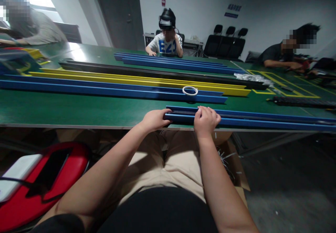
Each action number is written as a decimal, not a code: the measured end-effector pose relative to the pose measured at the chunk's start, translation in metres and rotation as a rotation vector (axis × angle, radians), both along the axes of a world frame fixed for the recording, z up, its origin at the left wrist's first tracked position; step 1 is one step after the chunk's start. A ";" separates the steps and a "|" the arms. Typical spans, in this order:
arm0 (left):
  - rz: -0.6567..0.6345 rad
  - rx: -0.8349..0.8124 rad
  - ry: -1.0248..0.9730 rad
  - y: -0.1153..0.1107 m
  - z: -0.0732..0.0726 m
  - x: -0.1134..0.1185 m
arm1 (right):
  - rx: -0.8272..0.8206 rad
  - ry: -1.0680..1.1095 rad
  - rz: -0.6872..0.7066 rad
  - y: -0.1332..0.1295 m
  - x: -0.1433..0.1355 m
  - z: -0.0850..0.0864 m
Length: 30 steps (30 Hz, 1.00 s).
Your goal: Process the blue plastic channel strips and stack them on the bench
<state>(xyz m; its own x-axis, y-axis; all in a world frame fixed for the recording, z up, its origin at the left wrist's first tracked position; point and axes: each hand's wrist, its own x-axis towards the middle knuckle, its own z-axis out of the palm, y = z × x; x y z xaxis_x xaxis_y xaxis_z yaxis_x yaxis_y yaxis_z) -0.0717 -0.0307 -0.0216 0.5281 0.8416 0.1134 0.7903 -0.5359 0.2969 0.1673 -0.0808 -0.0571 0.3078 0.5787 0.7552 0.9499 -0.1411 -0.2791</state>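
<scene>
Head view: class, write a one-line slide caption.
Left hand at the end of a blue rail, right hand farther along; yellow rail and black rail beyond.

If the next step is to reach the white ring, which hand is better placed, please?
Probably the right hand: it looks nearer to the white ring. The left hand is farther off, at the end of the near blue channel. Both hands hold this channel.

From just above the lap (183, 157), the head camera faces forward-down across the green table (78, 108)
</scene>
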 end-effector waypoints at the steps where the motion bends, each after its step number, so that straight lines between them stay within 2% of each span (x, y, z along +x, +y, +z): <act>1: -0.002 -0.006 0.004 0.000 0.001 0.000 | -0.004 0.000 -0.003 0.000 0.000 0.000; 30: 0.053 0.033 0.058 -0.007 0.002 0.005 | -0.008 0.005 -0.009 0.000 0.000 0.002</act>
